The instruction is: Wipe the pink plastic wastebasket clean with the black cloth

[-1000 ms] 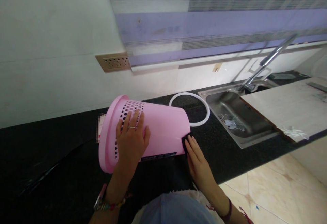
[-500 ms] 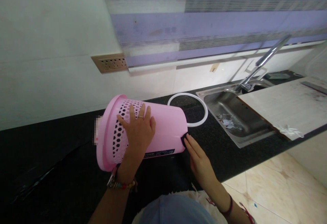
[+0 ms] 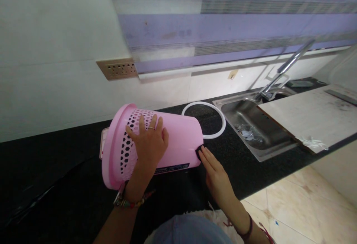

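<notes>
A pink plastic trash bin (image 3: 181,134) lies on its side on the black countertop, its wide rim to the left and its narrow base to the right. Holes pattern the wall near the rim, and a dark label (image 3: 178,168) runs along the near side. With fingers spread, my left hand (image 3: 149,143) rests flat on top of the bin. My right hand (image 3: 217,177) is at the base, fingers close together, pressing a small black piece (image 3: 199,152) against the bin's lower edge; its kind is unclear. Behind the base lies a white ring (image 3: 223,125).
A steel sink (image 3: 260,155) with a tall faucet (image 3: 292,64) is set into the counter at right, clear plastic (image 3: 248,132) inside it. A pale board (image 3: 312,114) partly covers the sink, with white string (image 3: 314,143) on it. A socket plate (image 3: 117,68) is on the wall.
The whole scene has shifted slightly left in view. Both hands keep nearly the same places on the bin, and the bin's rim sits a touch further left and lower.
</notes>
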`<action>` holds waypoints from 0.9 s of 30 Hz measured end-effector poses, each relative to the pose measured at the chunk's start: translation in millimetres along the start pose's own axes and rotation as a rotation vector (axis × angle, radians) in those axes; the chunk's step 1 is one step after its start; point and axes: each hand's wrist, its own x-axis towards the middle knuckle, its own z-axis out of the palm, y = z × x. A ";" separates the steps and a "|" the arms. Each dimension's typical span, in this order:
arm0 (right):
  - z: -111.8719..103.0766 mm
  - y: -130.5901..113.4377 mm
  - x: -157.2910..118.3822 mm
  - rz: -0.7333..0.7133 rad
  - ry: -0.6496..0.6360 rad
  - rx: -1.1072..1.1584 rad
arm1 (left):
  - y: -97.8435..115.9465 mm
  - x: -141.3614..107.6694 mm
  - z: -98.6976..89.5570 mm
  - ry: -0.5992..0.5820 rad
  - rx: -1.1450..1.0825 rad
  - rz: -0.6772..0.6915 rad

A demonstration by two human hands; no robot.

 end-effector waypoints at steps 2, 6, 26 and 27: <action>0.2 0.1 2.2 0.011 0.010 0.020 | -0.1 0.3 0.3 0.005 -0.001 -0.005; 1.2 -2.5 2.9 0.043 0.037 0.091 | 0.3 0.0 0.1 0.005 -0.002 -0.014; 3.1 -2.2 7.6 0.104 0.050 0.197 | -1.1 0.2 -0.1 0.002 -0.020 -0.020; 2.7 -2.5 5.6 0.111 0.042 0.198 | -1.2 0.4 -0.2 -0.002 -0.022 -0.022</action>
